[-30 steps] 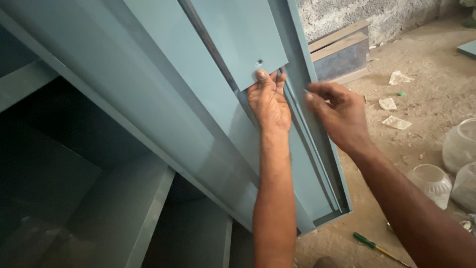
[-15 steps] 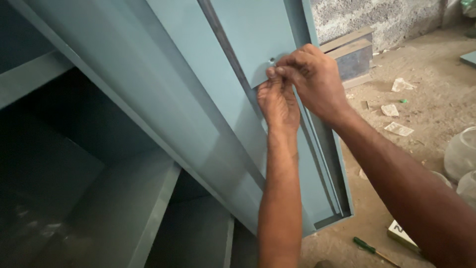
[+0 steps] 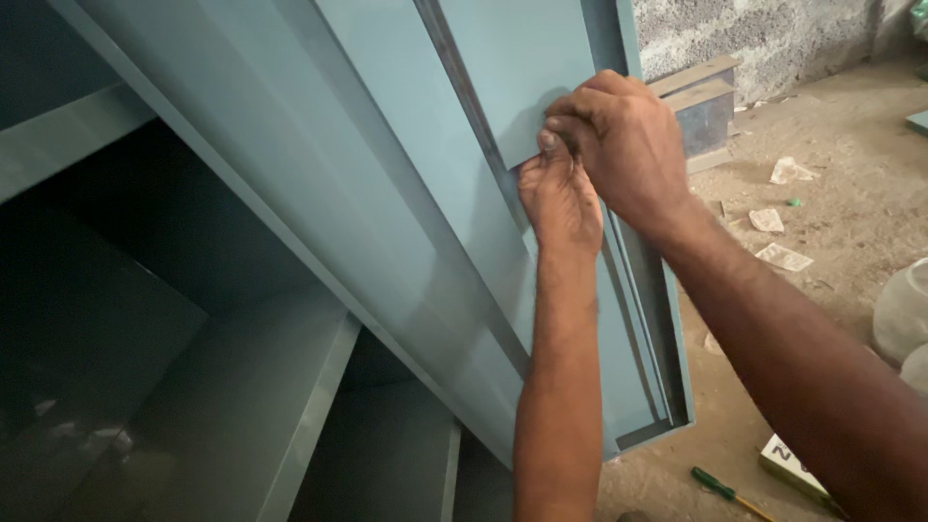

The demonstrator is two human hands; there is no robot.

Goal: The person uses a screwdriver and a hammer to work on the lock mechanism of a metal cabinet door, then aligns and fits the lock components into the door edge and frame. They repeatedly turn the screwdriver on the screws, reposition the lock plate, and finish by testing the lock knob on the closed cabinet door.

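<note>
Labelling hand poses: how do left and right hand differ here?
Left hand reaches straight up, fingers flat against the grey-blue door panel; right hand comes in from the right, fingers curled. Right hand lies over the left's fingertips, so left is partly hidden. Both are bare and meet at one spot on the panel.

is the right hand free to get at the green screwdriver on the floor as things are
Probably not right now. The right hand is up on the grey-blue metal door panel, bunched against the left hand. The green screwdriver lies on the dirt floor below, with nothing blocking it.
</note>
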